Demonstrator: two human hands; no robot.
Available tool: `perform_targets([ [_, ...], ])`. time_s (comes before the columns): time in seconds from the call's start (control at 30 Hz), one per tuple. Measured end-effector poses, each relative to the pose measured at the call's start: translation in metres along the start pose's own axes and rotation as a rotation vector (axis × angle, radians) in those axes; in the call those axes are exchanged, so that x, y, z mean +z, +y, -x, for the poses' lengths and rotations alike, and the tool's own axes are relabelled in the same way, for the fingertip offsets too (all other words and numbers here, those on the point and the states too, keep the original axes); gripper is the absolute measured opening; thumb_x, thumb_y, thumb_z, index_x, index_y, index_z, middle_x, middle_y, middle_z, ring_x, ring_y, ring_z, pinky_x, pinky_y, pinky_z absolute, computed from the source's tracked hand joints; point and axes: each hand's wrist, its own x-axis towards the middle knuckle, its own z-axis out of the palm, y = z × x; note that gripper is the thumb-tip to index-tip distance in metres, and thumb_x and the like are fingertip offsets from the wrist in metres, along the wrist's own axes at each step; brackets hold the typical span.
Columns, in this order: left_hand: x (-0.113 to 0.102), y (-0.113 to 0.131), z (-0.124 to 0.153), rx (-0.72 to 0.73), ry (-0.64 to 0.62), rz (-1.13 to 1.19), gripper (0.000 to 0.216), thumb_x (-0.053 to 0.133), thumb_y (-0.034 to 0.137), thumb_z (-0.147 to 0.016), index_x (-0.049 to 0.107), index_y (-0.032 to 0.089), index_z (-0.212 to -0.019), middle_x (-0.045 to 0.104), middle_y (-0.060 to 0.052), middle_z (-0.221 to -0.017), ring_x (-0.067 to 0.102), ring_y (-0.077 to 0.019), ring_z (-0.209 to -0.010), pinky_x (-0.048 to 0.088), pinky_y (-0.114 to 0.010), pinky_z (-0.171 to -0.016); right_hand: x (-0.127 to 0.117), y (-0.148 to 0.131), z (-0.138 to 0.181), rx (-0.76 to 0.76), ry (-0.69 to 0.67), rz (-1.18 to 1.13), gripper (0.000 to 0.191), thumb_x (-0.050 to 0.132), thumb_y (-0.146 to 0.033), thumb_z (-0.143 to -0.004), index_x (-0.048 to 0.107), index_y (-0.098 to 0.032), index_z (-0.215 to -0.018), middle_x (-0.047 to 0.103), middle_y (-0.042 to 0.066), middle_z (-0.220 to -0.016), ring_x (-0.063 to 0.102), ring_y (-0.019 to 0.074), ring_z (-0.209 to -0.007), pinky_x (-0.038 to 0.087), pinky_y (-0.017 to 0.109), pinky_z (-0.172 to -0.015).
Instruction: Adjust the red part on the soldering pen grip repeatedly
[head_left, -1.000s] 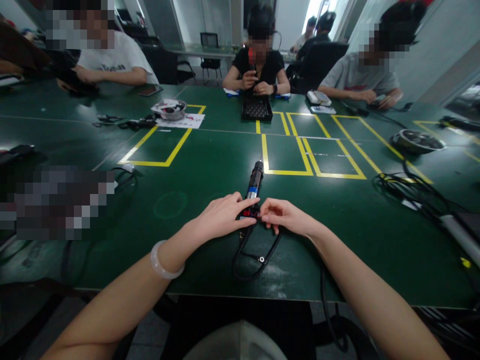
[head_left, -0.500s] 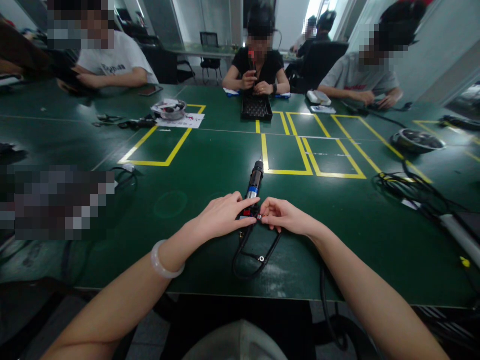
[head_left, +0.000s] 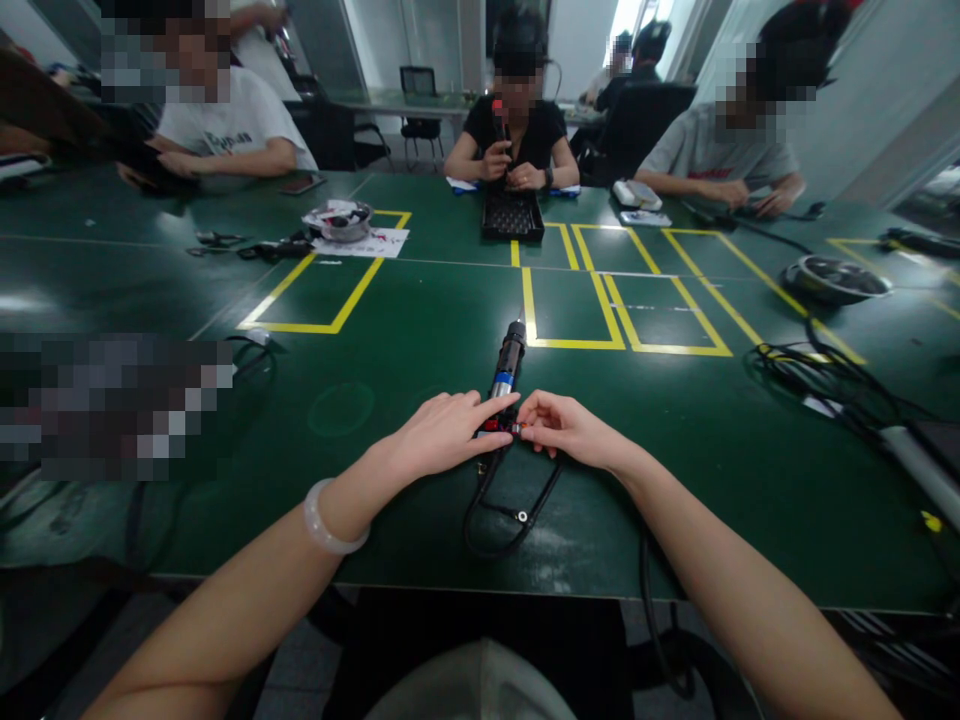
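An electric screwdriver (head_left: 511,350) lies on the green table in front of me, its thin bit pointing away. It has a black front, a blue band and a silver section. My left hand (head_left: 442,430) is at its rear end, index finger and thumb stretched across the red and black part and steadying it. My right hand (head_left: 559,425) pinches a tiny silver and reddish piece beside that rear end; its kind is too small to make out. A black cable (head_left: 499,550) loops from the screwdriver toward me, with a small ring-shaped metal piece (head_left: 523,517) on it.
Yellow tape outlines (head_left: 574,345) mark the table ahead. A black tray (head_left: 512,220) stands before a co-worker opposite. A bowl of parts (head_left: 345,222) is at left, and a round dish (head_left: 836,280) and coiled cables (head_left: 817,370) lie at right. Two other people sit across.
Both hands keep their places at the screwdriver's rear, with only a slight shift of the right fingers. Another person has come into view at the back left.
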Motion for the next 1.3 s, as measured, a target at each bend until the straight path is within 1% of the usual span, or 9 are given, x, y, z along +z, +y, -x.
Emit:
perform_targets([
  [0.3,0.0010,-0.0016,-0.0011,0.032,-0.008,0.017,0.063,0.029,0.060,-0.097,0.024,0.034,-0.154,0.065,-0.006,-0.100,0.063,-0.0223,-0.085,0.042,-0.031,-0.077,0.0003,0.0001,-0.0003,0.001,0.000,-0.005,0.027,0.068,-0.038,-0.085,0.054,-0.017,-0.096,0.055,-0.003,-0.072,0.053,0.0092,-0.060,0.042,0.018,-0.046],
  [0.5,0.0024,-0.0063,-0.0010,0.077,-0.001,0.043,0.068,0.034,0.064,-0.094,0.023,0.034,-0.155,0.065,-0.006,-0.100,0.062,-0.0222,-0.085,0.042,-0.031,-0.077,-0.0018,-0.0026,0.0009,0.002,0.006,-0.026,0.027,0.069,-0.037,-0.084,0.055,-0.017,-0.094,0.054,-0.003,-0.070,0.052,0.0088,-0.059,0.041,0.018,-0.045],
  [0.87,0.0014,-0.0052,-0.0011,0.069,-0.007,0.048,0.069,0.037,0.064,-0.094,0.024,0.032,-0.154,0.065,-0.006,-0.101,0.062,-0.0222,-0.086,0.043,-0.031,-0.078,0.0003,-0.0003,-0.0015,0.035,-0.008,-0.105,0.032,0.073,-0.040,-0.080,0.054,-0.017,-0.090,0.054,-0.004,-0.067,0.052,0.0084,-0.057,0.041,0.017,-0.043],
  [1.03,0.0017,-0.0053,-0.0014,0.067,-0.010,0.039,0.069,0.037,0.064,-0.094,0.024,0.032,-0.154,0.065,-0.006,-0.100,0.063,-0.0225,-0.086,0.043,-0.031,-0.078,0.0006,0.0020,-0.0018,0.020,0.002,-0.044,0.030,0.071,-0.040,-0.082,0.054,-0.017,-0.092,0.057,-0.002,-0.073,0.053,0.0081,-0.057,0.040,0.017,-0.042],
  [1.2,0.0030,-0.0057,-0.0015,0.066,-0.008,0.037,0.069,0.038,0.063,-0.094,0.023,0.033,-0.154,0.065,-0.005,-0.098,0.063,-0.0228,-0.085,0.043,-0.031,-0.078,0.0024,0.0027,-0.0018,-0.012,0.005,0.004,0.027,0.068,-0.039,-0.085,0.054,-0.017,-0.092,0.056,-0.002,-0.075,0.053,0.0092,-0.059,0.042,0.019,-0.045],
  [1.3,0.0033,-0.0054,-0.0014,0.064,-0.013,0.030,0.069,0.039,0.061,-0.094,0.023,0.032,-0.155,0.065,-0.005,-0.099,0.063,-0.0225,-0.086,0.043,-0.031,-0.078,0.0029,0.0026,-0.0019,-0.062,0.025,0.098,0.023,0.066,-0.037,-0.086,0.056,-0.017,-0.090,0.056,-0.001,-0.077,0.052,0.0099,-0.062,0.041,0.021,-0.050],
])
